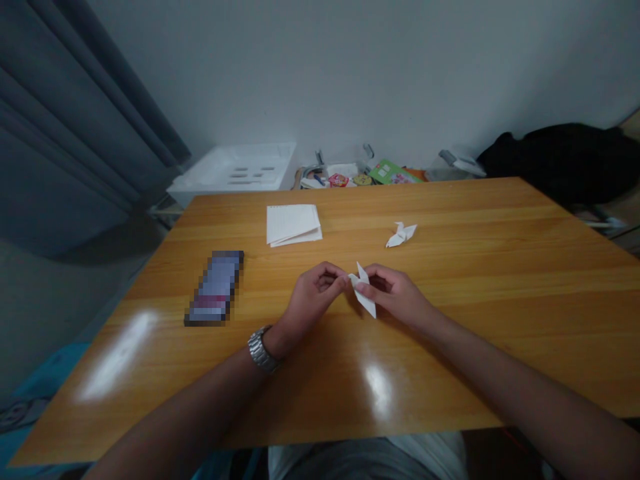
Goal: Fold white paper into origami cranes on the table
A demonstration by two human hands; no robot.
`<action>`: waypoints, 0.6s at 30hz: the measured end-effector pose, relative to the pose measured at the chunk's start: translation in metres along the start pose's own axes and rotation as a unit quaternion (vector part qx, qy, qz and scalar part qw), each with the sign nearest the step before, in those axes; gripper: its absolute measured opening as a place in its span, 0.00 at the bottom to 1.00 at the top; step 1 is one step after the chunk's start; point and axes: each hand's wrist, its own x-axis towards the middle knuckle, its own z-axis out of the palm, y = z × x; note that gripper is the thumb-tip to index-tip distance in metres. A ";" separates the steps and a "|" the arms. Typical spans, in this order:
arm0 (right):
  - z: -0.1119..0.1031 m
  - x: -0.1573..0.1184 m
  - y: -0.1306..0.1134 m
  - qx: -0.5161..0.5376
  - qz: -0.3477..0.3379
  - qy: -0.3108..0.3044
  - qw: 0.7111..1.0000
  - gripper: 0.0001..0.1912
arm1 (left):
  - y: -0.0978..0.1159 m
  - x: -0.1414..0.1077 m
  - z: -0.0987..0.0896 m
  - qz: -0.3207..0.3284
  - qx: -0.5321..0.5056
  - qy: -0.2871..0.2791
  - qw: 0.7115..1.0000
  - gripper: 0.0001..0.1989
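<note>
A white folded paper crane [367, 305] is held between my two hands above the wooden table [450, 380]. My left hand [320, 288] is closed, with thumb and fingertips pinching the crane's narrow left tip. On the other side, my right hand [393, 291] grips the crane's body between thumb and fingers, and its pointed wings stick out above and below. Part of the body is hidden by the right thumb. Beyond my right hand, a second paper crane [401, 235] rests on the table, touched by neither hand.
Folded lined paper [293, 223] lies toward the back of the table. A phone [215, 290], blurred into blocks, is on the left. Past the far edge stand a white foam tray [235, 175], a green booklet [393, 172] and a black cloth heap [560, 160]. Grey curtains [75, 113] hang at left.
</note>
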 end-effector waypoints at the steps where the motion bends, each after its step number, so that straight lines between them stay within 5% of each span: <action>1: 0.000 0.000 0.001 0.002 0.006 0.000 1.000 0.14 | -0.001 0.000 0.000 -0.001 -0.002 0.002 1.000 0.12; 11: 0.002 0.001 -0.002 0.018 0.037 0.023 0.999 0.17 | -0.008 0.001 0.002 -0.012 -0.030 -0.053 0.998 0.14; 18: 0.003 0.000 -0.003 -0.005 0.034 -0.011 0.999 0.17 | -0.003 0.001 0.000 0.017 0.002 -0.033 0.999 0.11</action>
